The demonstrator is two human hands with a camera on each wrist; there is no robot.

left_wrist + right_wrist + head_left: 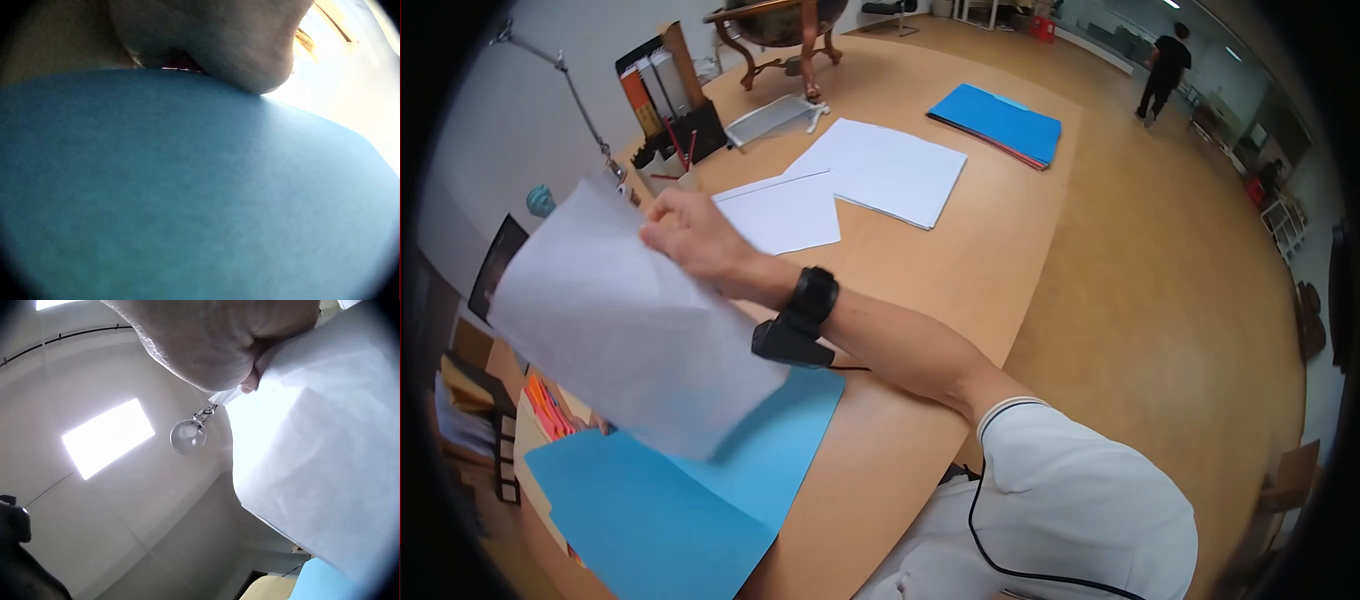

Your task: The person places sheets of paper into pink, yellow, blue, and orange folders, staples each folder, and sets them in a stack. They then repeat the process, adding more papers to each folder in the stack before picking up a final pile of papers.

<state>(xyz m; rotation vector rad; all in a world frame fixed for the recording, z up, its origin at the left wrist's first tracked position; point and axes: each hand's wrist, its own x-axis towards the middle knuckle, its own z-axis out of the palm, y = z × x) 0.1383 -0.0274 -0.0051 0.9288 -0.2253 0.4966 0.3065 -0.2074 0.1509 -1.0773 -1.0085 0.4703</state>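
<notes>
My right hand (pixel 700 240) grips the top edge of white paper (pixel 630 320), lifted over the desk's left side. In the right wrist view the paper (pixel 319 456) hangs down from the curled fingers. Beneath it lies an opened light-blue folder (pixel 650 510), its crease running between two panels; the paper overlaps its far part. My left hand (pixel 219 44) is at the folder's edge, holding it, with the blue panel (pixel 187 187) filling the left wrist view. From the head, only a bit of that hand shows, the rest hidden behind paper and folder.
White sheets (pixel 890 170) lie mid-desk, with blue folders (pixel 1000 120) farther right. A pen holder (pixel 665 170), a file rack (pixel 690 130), a small stand (pixel 775 120) and a globe's wooden stand (pixel 810 50) line the back. Colourful tabs (pixel 548 410) show beside the folder. A person (pixel 1168 70) walks far off.
</notes>
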